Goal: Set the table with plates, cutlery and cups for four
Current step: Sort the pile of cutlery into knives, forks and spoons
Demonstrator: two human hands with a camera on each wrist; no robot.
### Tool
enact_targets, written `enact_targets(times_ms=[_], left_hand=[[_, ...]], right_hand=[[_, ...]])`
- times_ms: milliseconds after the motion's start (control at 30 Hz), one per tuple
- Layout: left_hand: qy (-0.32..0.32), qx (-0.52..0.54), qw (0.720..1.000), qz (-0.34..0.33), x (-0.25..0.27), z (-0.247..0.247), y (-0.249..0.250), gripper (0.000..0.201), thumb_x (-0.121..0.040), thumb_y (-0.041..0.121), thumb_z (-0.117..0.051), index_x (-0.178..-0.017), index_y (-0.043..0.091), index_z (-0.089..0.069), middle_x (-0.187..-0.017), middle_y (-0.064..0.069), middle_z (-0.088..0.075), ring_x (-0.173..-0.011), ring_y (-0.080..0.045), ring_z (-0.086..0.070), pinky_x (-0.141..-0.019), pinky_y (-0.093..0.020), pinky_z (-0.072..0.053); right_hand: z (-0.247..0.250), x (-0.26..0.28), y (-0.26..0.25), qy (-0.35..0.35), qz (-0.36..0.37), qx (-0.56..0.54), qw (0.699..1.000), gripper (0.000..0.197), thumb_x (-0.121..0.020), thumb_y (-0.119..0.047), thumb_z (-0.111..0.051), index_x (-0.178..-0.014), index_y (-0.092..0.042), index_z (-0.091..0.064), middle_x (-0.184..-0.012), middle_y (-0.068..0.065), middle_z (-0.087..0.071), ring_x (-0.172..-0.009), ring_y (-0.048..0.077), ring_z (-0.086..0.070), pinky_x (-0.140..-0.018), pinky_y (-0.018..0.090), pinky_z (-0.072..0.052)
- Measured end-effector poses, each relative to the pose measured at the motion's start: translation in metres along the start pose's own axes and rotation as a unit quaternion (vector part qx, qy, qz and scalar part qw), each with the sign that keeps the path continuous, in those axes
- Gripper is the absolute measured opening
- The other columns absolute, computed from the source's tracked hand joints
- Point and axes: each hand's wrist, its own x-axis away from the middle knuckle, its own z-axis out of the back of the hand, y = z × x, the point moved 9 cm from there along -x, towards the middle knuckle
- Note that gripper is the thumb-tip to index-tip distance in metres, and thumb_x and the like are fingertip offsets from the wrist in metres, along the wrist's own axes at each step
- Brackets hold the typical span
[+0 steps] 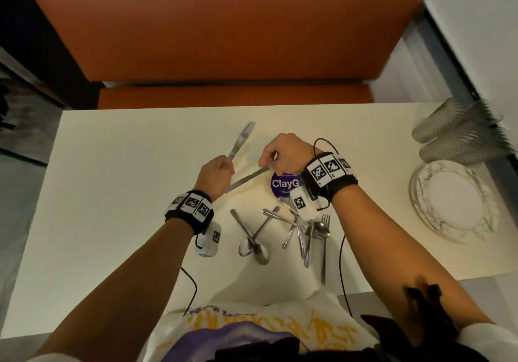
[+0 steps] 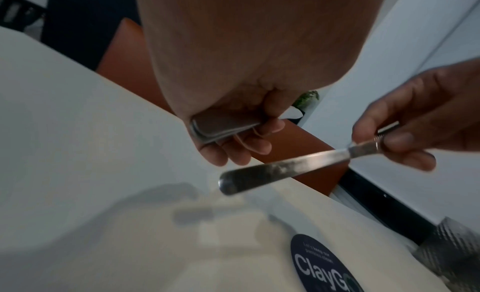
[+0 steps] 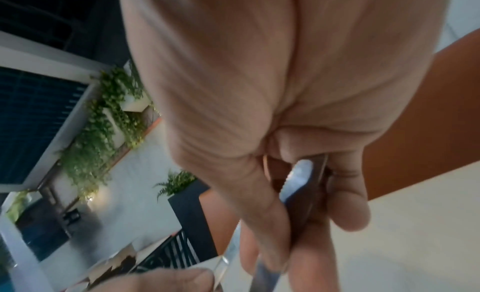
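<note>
My left hand [image 1: 215, 175] is clenched round the handles of table knives [image 1: 240, 141], blades pointing away over the white table [image 1: 112, 193]; the wrist view shows at least two handles stacked in the fist, though I cannot tell the exact count. My right hand [image 1: 283, 151] pinches one more knife [image 1: 246, 179] by its blade between thumb and fingers, handle angled toward my left wrist. Near me lies a loose pile of spoons and forks [image 1: 283, 230], too tangled to count. At far right sit stacked plates [image 1: 454, 202] and ribbed cups [image 1: 457, 134] lying on their sides.
</note>
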Motion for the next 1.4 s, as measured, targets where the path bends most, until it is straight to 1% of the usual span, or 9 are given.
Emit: enact_targets(times_ms=[133, 333, 533, 633, 700, 800, 867, 967, 1400], left_hand=[[-0.047, 0.034, 0.998, -0.016, 0.004, -0.014, 0.006, 0.030, -0.105, 0.021, -0.037, -0.084, 0.014, -0.058, -0.087, -0.003, -0.074, -0.073, -0.021, -0.070, -0.066, -0.031, -0.047], [-0.132, 0.100, 0.986, -0.003, 0.029, -0.043, 0.018, 0.028, -0.108, 0.018, -0.035, -0.089, 0.008, -0.055, -0.074, -0.011, -0.064, -0.050, -0.026, -0.061, -0.046, -0.026, -0.047], [-0.109, 0.071, 0.991, -0.025, 0.030, -0.052, 0.021, 0.031, -0.106, 0.019, -0.036, -0.084, 0.010, -0.057, -0.076, -0.009, -0.062, -0.060, -0.022, -0.053, -0.057, -0.032, -0.047], [-0.098, 0.045, 0.994, -0.018, 0.031, -0.053, 0.023, 0.031, -0.107, 0.020, -0.035, -0.086, 0.011, -0.057, -0.083, -0.009, -0.067, -0.068, -0.022, -0.064, -0.054, -0.023, -0.047], [-0.108, 0.074, 0.991, -0.007, 0.031, -0.057, 0.023, 0.029, -0.109, 0.021, -0.035, -0.096, 0.010, -0.059, -0.090, -0.013, -0.072, -0.074, -0.028, -0.072, -0.062, -0.034, -0.058], [-0.149, 0.146, 0.978, 0.005, 0.035, -0.067, 0.027, 0.024, -0.108, 0.018, -0.038, -0.101, 0.005, -0.058, -0.080, -0.016, -0.070, -0.059, -0.034, -0.066, -0.055, -0.037, -0.057], [-0.164, 0.172, 0.971, 0.008, 0.038, -0.070, 0.030, 0.021, -0.105, 0.014, -0.041, -0.096, 0.005, -0.057, -0.070, -0.014, -0.062, -0.046, -0.026, -0.053, -0.044, -0.027, -0.042], [-0.184, 0.234, 0.954, 0.040, 0.039, -0.075, 0.028, 0.020, -0.102, 0.013, -0.041, -0.094, 0.007, -0.058, -0.064, -0.008, -0.050, -0.041, -0.019, -0.038, -0.044, -0.023, -0.030], [-0.216, 0.238, 0.938, 0.132, 0.038, -0.087, 0.016, 0.033, -0.095, 0.027, -0.038, -0.066, 0.017, -0.051, -0.054, 0.000, -0.032, -0.036, -0.012, -0.019, -0.040, -0.021, -0.013]], right_hand=[[0.022, 0.011, -0.001, 0.071, -0.012, -0.167, 0.983, 0.025, -0.083, -0.008, -0.078, -0.105, -0.015, -0.070, -0.073, -0.002, -0.076, -0.071, 0.012, -0.074, -0.069, 0.022, -0.051], [0.011, 0.019, 0.023, 0.185, -0.047, -0.384, 0.903, 0.036, -0.079, -0.004, -0.083, -0.107, -0.001, -0.061, -0.075, 0.016, -0.076, -0.070, 0.033, -0.076, -0.069, 0.039, -0.060], [0.000, 0.024, 0.039, 0.228, -0.079, -0.421, 0.874, 0.028, -0.081, -0.012, -0.082, -0.100, -0.002, -0.063, -0.077, 0.015, -0.077, -0.069, 0.031, -0.076, -0.074, 0.045, -0.063], [-0.001, 0.023, 0.047, 0.238, -0.101, -0.438, 0.861, 0.027, -0.083, -0.016, -0.081, -0.103, -0.006, -0.065, -0.082, 0.013, -0.078, -0.070, 0.029, -0.076, -0.076, 0.045, -0.063], [-0.001, 0.023, 0.052, 0.245, -0.118, -0.465, 0.843, 0.027, -0.084, -0.016, -0.080, -0.104, -0.005, -0.065, -0.083, 0.014, -0.078, -0.071, 0.030, -0.076, -0.076, 0.044, -0.063], [-0.003, 0.024, 0.058, 0.262, -0.142, -0.495, 0.816, 0.030, -0.083, -0.016, -0.081, -0.105, -0.004, -0.065, -0.081, 0.015, -0.077, -0.069, 0.032, -0.076, -0.074, 0.042, -0.063], [-0.004, 0.023, 0.062, 0.279, -0.157, -0.485, 0.814, 0.029, -0.083, -0.018, -0.082, -0.103, -0.005, -0.066, -0.081, 0.012, -0.078, -0.066, 0.029, -0.076, -0.072, 0.043, -0.064], [-0.003, 0.024, 0.067, 0.296, -0.165, -0.455, 0.824, 0.027, -0.084, -0.023, -0.081, -0.102, -0.009, -0.067, -0.081, 0.009, -0.077, -0.065, 0.024, -0.074, -0.068, 0.040, -0.064], [0.007, 0.018, 0.065, 0.270, -0.102, -0.381, 0.878, 0.045, -0.084, -0.023, -0.081, -0.124, -0.015, -0.063, -0.076, 0.006, -0.077, -0.063, 0.024, -0.074, -0.069, 0.042, -0.064]])
